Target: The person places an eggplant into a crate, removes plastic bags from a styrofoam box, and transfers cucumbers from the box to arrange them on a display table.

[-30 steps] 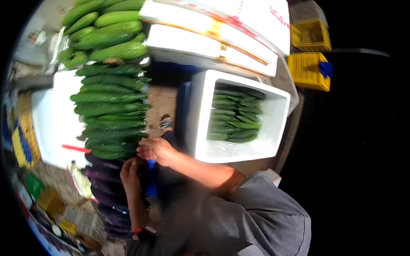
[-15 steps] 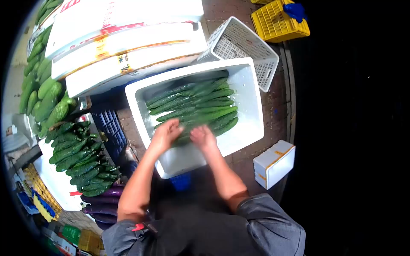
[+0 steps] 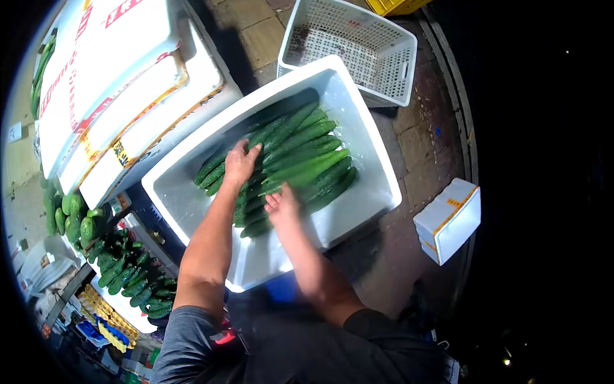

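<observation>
Several long, dark green cucumbers (image 3: 297,144) lie roughly side by side in a white foam box (image 3: 377,150), the nearer ones blurred. My left hand (image 3: 240,165) rests on the cucumbers at their left side, thumb and fingers apart, with its fingertips partly hidden among them. At the near side of the pile is my right hand (image 3: 285,208), fingers curled in and thumb up against the cucumber ends. Motion smears this hand, and what lies inside its fingers cannot be made out.
Stacked white foam boxes (image 3: 137,96) stand at the left. A white perforated crate (image 3: 409,70) is behind the cucumber box, and a small taped foam box (image 3: 457,224) sits at the right. More cucumbers (image 3: 137,275) lie at lower left. A yellow crate (image 3: 396,5) shows at the top.
My view has turned, so the box appears tilted. My left hand has moved farther up over the cucumbers; my right hand has curled its fingers at the near ends. Some cucumbers have shifted.
</observation>
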Demonstrator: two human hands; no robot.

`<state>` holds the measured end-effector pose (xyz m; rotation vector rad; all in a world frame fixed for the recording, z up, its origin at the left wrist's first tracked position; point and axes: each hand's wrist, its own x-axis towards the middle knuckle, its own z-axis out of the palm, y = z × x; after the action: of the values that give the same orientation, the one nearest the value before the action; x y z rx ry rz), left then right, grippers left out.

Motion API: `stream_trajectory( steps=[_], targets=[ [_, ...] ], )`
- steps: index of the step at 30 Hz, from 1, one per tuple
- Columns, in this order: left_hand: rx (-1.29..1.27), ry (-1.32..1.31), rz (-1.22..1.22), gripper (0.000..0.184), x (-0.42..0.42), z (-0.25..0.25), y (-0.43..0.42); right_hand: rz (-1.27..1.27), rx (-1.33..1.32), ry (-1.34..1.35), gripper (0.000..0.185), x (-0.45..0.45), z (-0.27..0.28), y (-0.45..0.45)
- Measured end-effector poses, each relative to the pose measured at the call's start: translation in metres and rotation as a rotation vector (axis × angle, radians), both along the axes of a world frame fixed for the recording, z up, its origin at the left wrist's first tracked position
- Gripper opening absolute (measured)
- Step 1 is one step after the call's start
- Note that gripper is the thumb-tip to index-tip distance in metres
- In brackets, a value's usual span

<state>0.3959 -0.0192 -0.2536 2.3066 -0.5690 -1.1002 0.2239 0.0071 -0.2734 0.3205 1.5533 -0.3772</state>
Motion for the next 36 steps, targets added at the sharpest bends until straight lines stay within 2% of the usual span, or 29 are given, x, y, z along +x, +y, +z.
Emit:
stream_trajectory(
  steps=[1, 4, 5, 6, 8, 11, 12, 16, 18, 20, 21, 23, 25, 27, 29, 33, 36],
  targets=[
    [0.024, -0.137, -0.085, 0.065, 0.000, -0.008, 0.000, 0.018, -0.002, 0.024, 0.057, 0.001, 0.001, -0.002],
    [0.137, -0.264, -0.245, 0.066, -0.006, 0.012, -0.017, 0.045, 0.023, -0.012, 0.053, -0.010, -0.017, -0.004],
    [0.156, -0.292, -0.268, 0.069, -0.008, 0.012, -0.019, 0.061, -0.078, -0.020, 0.051, -0.012, -0.018, -0.008],
    [0.153, -0.294, -0.261, 0.070, -0.010, 0.011, -0.022, 0.003, -0.015, -0.016, 0.045, -0.008, -0.008, -0.018],
    [0.159, -0.292, -0.246, 0.073, -0.015, 0.013, -0.020, -0.080, -0.082, -0.178, 0.042, -0.013, -0.016, -0.016],
    [0.095, -0.327, -0.229, 0.073, -0.021, 0.012, -0.016, -0.197, -0.182, -0.205, 0.061, -0.006, 0.006, -0.020],
    [0.085, -0.344, -0.229, 0.072, -0.024, 0.016, -0.016, -0.174, -0.181, -0.217, 0.058, -0.006, 0.006, -0.021],
    [0.274, -0.250, -0.358, 0.074, -0.005, 0.025, -0.031, -0.128, -0.150, -0.296, 0.047, -0.016, -0.007, -0.023],
    [0.241, -0.217, -0.354, 0.078, 0.002, 0.015, -0.031, -0.155, -0.152, -0.340, 0.048, -0.015, -0.001, -0.030],
    [0.174, -0.194, -0.325, 0.078, 0.000, 0.014, -0.023, -0.174, -0.176, -0.380, 0.053, -0.015, 0.004, -0.032],
    [0.191, -0.124, -0.323, 0.079, -0.001, 0.020, -0.025, -0.173, -0.176, -0.378, 0.054, -0.011, 0.001, -0.037],
    [0.257, -0.153, -0.344, 0.079, -0.003, 0.019, -0.031, -0.142, -0.229, -0.429, 0.063, -0.004, 0.001, -0.042],
    [0.287, -0.202, -0.374, 0.084, -0.002, 0.018, -0.034, -0.165, -0.211, -0.383, 0.068, -0.001, 0.000, -0.041],
    [0.242, -0.135, -0.316, 0.088, 0.000, 0.026, -0.036, -0.207, -0.200, -0.333, 0.076, 0.005, -0.002, -0.038],
    [0.236, -0.044, -0.228, 0.092, 0.004, 0.024, -0.038, -0.236, -0.180, -0.359, 0.079, -0.001, 0.002, -0.037],
    [0.256, -0.064, -0.183, 0.084, 0.004, 0.012, -0.037, -0.212, -0.165, -0.336, 0.076, -0.008, -0.003, -0.038],
    [0.243, -0.065, -0.239, 0.086, 0.010, 0.018, -0.042, -0.245, -0.158, -0.400, 0.072, -0.007, 0.004, -0.049]
  ],
)
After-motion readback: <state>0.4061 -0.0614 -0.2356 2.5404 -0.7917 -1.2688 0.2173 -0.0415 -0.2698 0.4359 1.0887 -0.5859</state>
